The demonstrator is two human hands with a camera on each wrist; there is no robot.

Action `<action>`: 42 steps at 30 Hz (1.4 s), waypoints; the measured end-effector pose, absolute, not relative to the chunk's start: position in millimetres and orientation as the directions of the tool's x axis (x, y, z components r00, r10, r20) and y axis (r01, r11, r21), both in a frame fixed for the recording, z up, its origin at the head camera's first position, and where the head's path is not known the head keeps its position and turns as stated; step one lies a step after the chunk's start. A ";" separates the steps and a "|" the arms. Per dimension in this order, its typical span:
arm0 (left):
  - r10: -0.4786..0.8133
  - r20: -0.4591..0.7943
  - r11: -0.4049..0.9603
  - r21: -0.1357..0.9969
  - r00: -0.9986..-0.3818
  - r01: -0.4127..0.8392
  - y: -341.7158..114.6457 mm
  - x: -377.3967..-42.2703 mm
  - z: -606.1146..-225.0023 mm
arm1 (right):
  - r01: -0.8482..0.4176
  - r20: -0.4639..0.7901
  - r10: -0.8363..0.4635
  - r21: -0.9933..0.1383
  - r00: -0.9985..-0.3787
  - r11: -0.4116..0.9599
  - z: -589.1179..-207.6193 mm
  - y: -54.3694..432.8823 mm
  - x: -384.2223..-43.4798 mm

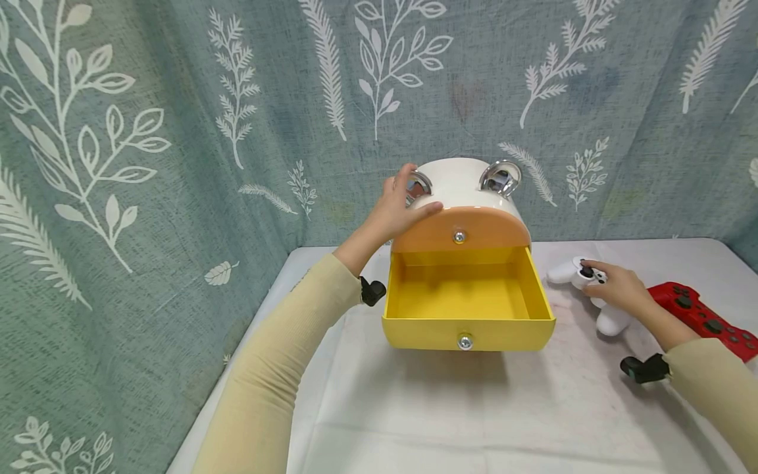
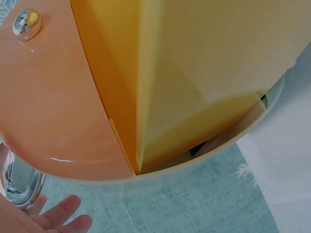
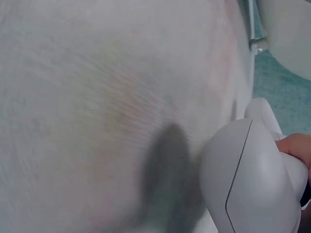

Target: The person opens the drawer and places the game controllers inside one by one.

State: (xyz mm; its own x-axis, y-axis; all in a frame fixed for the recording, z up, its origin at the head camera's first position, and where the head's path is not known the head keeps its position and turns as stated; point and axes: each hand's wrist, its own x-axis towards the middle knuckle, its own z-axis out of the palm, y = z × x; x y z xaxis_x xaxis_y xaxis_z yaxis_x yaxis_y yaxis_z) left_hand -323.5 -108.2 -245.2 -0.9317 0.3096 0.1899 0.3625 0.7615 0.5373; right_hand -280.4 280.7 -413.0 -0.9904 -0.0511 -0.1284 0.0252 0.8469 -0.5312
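A rounded white-and-orange drawer box point(image 1: 468, 178) stands at the middle back, with silver ears on top. Its yellow lower drawer point(image 1: 468, 332) is pulled out, and nothing lies inside. My left hand point(image 1: 398, 209) rests against the box's upper left by one ear point(image 1: 419, 187), thumb along the top of the orange front. In the left wrist view, the fingers point(image 2: 63, 213) of that hand are spread beside the ear. To the right of the box, my right hand point(image 1: 622, 289) grips a white game controller point(image 3: 252, 179), its shadow falling on the cloth.
A red game controller point(image 1: 705, 316) lies to the right, partly behind my right forearm. White cloth covers the table point(image 1: 414, 421). Behind and to the left hangs a green-grey leaf-patterned curtain point(image 1: 278, 112). Black wrist mounts point(image 1: 372, 291) poke out at both cuffs.
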 end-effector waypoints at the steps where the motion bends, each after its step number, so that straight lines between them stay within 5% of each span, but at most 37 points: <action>1: 0.309 0.187 0.764 0.536 -0.932 0.360 -108.1 -323.2 -245.0 | 0.014 -0.122 -0.059 -0.529 -0.991 0.848 -410.5 281.2 -280.3; 42: 0.317 0.196 0.748 0.550 -0.928 0.371 -108.3 -322.5 -245.7 | -0.219 0.045 -0.218 -0.368 -0.975 0.904 -276.2 263.0 -246.7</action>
